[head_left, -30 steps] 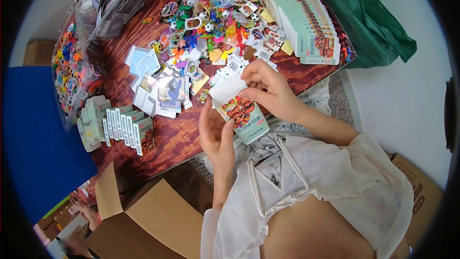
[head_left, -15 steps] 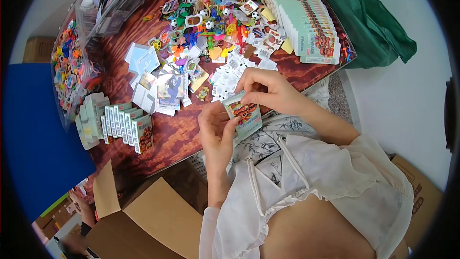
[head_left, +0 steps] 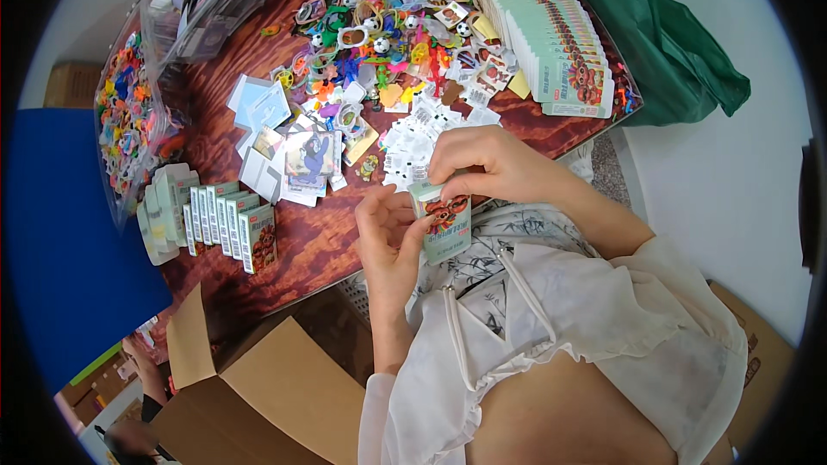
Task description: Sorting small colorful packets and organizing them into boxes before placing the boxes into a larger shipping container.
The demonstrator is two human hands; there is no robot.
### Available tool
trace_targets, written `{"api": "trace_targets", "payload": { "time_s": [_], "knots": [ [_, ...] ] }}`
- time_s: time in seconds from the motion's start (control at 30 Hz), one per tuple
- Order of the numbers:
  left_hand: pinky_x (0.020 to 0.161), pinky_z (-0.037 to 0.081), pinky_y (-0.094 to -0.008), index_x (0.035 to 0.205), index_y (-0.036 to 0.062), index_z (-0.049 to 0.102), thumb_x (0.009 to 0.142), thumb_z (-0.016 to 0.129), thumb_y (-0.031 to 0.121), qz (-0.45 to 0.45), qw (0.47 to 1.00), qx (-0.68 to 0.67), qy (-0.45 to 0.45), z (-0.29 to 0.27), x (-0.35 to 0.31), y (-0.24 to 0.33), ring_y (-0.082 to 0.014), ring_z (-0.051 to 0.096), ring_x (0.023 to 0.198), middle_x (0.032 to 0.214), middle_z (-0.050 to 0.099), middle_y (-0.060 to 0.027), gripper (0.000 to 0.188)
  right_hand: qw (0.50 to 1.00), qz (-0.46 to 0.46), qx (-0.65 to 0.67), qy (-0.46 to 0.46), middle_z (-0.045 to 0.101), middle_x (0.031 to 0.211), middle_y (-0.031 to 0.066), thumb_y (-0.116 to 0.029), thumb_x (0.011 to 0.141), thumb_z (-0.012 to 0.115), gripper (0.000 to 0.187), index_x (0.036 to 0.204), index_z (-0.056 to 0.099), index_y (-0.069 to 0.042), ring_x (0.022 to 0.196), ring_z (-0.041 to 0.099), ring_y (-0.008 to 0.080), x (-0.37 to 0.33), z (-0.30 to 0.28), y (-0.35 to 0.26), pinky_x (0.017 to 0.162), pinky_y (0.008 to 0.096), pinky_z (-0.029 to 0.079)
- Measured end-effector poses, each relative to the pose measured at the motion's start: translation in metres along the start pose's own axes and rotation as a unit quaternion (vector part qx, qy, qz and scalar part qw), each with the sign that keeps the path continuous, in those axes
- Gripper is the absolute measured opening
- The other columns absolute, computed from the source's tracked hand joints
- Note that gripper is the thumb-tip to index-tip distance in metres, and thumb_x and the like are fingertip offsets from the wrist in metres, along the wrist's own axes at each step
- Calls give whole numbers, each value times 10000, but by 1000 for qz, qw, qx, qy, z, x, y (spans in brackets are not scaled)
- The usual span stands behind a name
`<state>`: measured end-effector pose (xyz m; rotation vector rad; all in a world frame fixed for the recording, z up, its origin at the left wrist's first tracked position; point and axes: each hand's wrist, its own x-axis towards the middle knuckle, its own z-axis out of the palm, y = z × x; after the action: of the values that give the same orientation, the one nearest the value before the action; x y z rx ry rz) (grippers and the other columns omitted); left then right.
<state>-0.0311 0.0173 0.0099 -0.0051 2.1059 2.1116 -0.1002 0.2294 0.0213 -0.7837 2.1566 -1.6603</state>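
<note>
A small pale green box [head_left: 448, 237] with a colourful picture on its front is held between my two hands just off the table's near edge. My left hand [head_left: 389, 237] grips its left side, thumb across the front. At the top end, the fingers of my right hand [head_left: 482, 164] pinch the box's edge; the fingertips partly hide that end. Just beyond lies a heap of small white printed packets [head_left: 412, 139]. To the left of my hands is a pile of shiny picture cards [head_left: 308, 159].
Several filled boxes [head_left: 258, 239] stand in a row at the left, beside open-ended cartons [head_left: 164, 220]. Small plastic toys [head_left: 379, 30] cover the far middle. Flat box blanks [head_left: 573, 69] fan out at far right. An open cardboard box [head_left: 293, 379] sits below the table edge.
The box in my hands has turned slightly more upright. My right hand has shifted slightly down at its top end, while my left hand keeps its hold.
</note>
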Motion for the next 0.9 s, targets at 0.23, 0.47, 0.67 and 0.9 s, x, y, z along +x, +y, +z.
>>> {"api": "trace_targets", "payload": {
  "time_s": [0.23, 0.47, 0.67, 0.9],
  "knots": [
    [719, 556, -269, 1351, 45, 390, 851, 646, -123, 6, 1000, 28, -10, 1, 2, 5, -169, 661, 885, 1041, 609, -121, 587, 994, 68, 51, 67, 664, 853, 41, -44, 803, 744, 113, 870, 667, 5, 776, 619, 105, 2, 12, -1, 658, 260, 462],
    [760, 534, -261, 1370, 47, 409, 830, 664, -129, -15, 1000, 18, 6, 0, 2, 8, -159, 643, 933, 1117, 610, -116, 622, 991, 76, 35, 100, 673, 776, 28, -62, 822, 736, 84, 836, 675, -7, 688, 605, 84, 11, 11, -8, 617, 258, 461],
    [761, 528, -254, 1371, 45, 407, 847, 670, -103, 4, 999, -19, 28, -1, -4, 1, -152, 645, 907, 1133, 618, -122, 605, 996, -10, 37, 77, 702, 904, 69, -9, 800, 731, 107, 896, 690, 10, 817, 657, 170, 3, 11, 6, 719, 299, 504],
    [815, 525, -263, 1354, 20, 459, 886, 631, -84, -33, 999, -25, -2, 1, -2, 9, -147, 641, 947, 1118, 623, -108, 510, 996, -61, 11, 68, 695, 988, 99, -4, 810, 711, 136, 945, 700, 7, 931, 670, 197, -9, 13, 15, 795, 317, 522]
  ]
}}
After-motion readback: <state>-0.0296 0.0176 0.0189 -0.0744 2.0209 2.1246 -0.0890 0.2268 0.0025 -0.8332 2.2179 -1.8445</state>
